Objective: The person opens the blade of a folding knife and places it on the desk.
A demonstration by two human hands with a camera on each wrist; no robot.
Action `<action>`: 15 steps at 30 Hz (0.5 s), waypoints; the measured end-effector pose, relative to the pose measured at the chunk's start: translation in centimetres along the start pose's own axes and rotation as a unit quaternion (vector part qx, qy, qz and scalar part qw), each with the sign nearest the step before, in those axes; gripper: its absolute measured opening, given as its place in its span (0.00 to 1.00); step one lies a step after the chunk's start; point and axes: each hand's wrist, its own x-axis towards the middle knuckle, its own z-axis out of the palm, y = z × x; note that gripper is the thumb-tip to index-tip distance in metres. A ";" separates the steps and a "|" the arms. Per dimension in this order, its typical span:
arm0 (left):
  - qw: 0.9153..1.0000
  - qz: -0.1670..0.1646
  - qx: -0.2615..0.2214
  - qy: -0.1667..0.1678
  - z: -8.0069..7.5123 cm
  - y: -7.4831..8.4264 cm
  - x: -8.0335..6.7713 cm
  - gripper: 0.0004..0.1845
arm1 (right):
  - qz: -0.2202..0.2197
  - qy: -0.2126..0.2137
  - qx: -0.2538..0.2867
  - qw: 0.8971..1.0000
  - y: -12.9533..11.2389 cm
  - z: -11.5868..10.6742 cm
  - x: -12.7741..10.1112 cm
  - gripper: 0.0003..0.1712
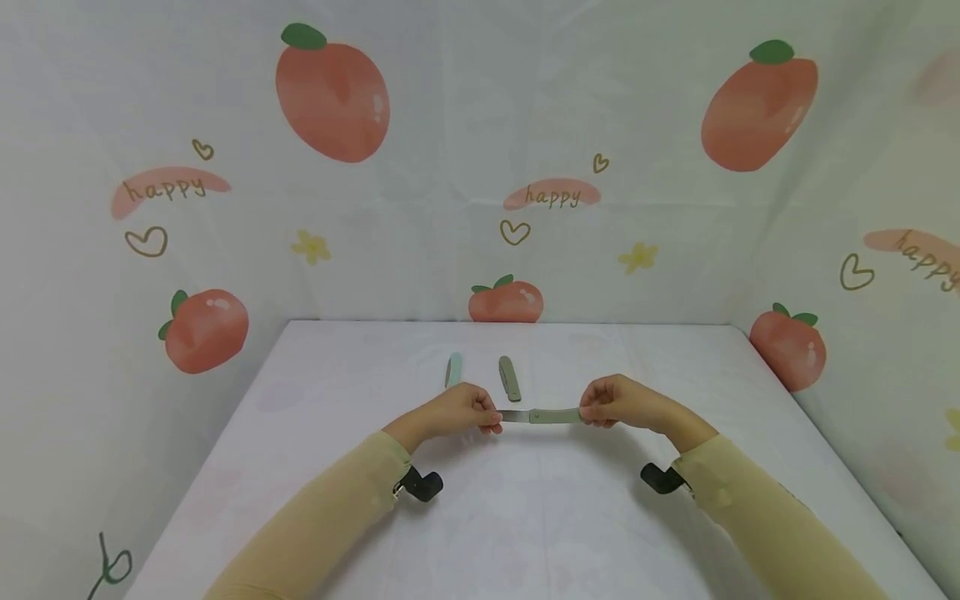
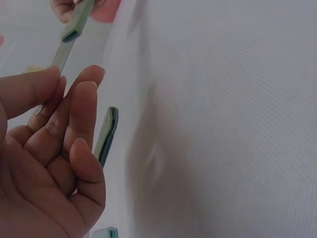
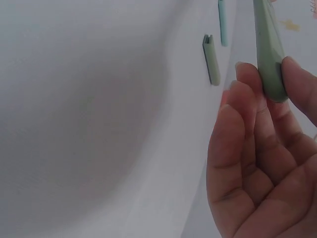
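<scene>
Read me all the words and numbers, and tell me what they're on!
"happy": left pink stripe on the wall cloth
"happy": middle pink stripe
"happy": right pink stripe
Green squiggle, lower left: maybe a letter, unclear.
Held knife, green folded knife, light-blue folded knife: no readable writing.

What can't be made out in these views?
Head: tip of the thin silvery metal blade, covered by the left hand.
Head: near end of the slim pale-turquoise folded knife, behind that hand.
Left wrist: most of that knife, cut off by bottom edge.
Right wrist: blade, beyond top edge.
</scene>
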 end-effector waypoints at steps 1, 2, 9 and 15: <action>1.000 0.002 0.006 -0.002 0.0 0.0 0.0 0.09 | -0.001 -0.003 -0.002 1.000 0.0 0.0 0.0 0.10; 1.000 0.003 0.011 -0.004 0.0 0.1 -0.1 0.09 | -0.003 -0.006 -0.003 1.000 -0.1 0.1 -0.1 0.10; 1.000 0.002 0.005 -0.001 0.5 0.1 -0.2 0.08 | 0.008 -0.005 -0.005 1.000 0.0 0.2 -0.3 0.10; 1.000 0.012 -0.006 0.003 1.1 0.0 0.0 0.08 | 0.012 -0.004 -0.001 1.000 0.6 -0.3 -0.6 0.10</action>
